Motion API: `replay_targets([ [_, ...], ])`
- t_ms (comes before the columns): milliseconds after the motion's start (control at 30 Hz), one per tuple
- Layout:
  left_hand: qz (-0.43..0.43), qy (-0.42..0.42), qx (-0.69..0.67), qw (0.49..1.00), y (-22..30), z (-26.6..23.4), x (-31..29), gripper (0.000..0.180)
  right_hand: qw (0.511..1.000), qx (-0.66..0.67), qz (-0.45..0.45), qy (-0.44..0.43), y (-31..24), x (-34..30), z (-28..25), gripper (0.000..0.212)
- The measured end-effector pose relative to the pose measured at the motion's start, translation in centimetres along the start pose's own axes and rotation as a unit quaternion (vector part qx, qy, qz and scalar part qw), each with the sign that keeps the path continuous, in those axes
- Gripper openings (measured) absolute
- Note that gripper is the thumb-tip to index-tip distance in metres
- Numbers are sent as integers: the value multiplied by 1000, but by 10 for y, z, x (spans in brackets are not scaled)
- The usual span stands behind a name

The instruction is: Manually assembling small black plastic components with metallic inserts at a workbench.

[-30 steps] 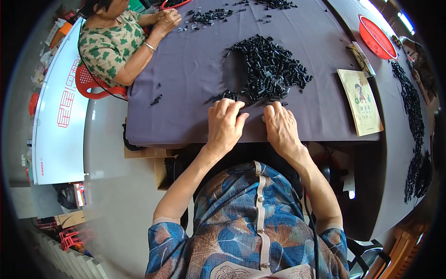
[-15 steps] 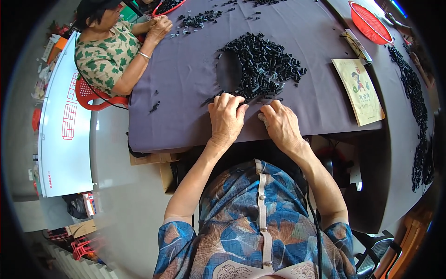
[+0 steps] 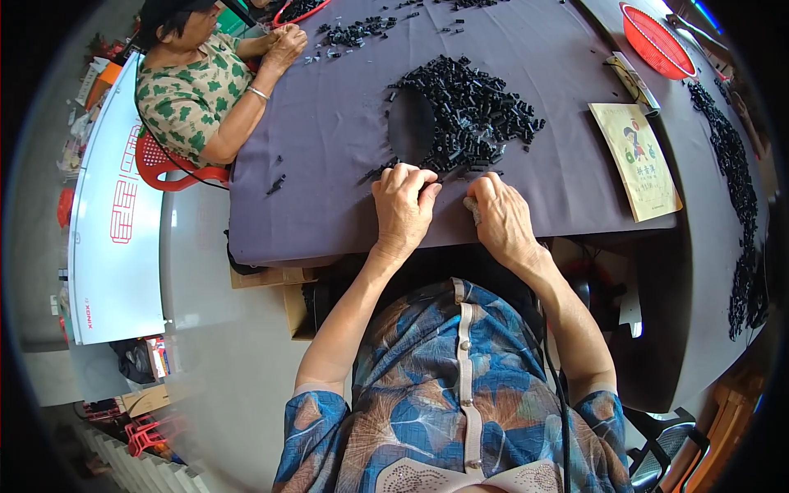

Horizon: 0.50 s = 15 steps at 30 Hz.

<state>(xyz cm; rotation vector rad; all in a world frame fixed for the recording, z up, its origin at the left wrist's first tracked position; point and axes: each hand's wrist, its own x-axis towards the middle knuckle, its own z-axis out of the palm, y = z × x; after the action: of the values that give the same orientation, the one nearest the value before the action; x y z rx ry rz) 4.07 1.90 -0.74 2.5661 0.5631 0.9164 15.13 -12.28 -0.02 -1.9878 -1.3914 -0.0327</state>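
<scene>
A heap of small black tube-shaped pieces lies on the table in front of me. At its near edge my left hand is closed, fingers bent and thumb drawn in close to the fingertips. Whatever it pinches is too small to make out. Just to the right, my right hand is also closed, its fingers curled down toward the cloth beside the heap; its grip is hidden. Something whitish, like a wrap, shows at its thumb side. Beyond my left hand lies a flat dark oval, bordered by the pieces.
A grey-purple cloth covers the table. To the right lie a yellow booklet and a red basket, with more black pieces farther right. At the left, a co-worker sits by another small heap.
My right hand has shifted slightly to the right, a little farther from the left one. The left hand stays at the heap's near edge, almost unchanged.
</scene>
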Motion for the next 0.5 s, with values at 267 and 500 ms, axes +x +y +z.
replay_targets([
  [267,-10,-12,-7,1000,3,-4,0,17,992,101,50,61,6,2,-1,26],
  [500,-13,-17,-10,1000,3,-4,-1,19,979,170,61,97,12,5,-3,22],
])
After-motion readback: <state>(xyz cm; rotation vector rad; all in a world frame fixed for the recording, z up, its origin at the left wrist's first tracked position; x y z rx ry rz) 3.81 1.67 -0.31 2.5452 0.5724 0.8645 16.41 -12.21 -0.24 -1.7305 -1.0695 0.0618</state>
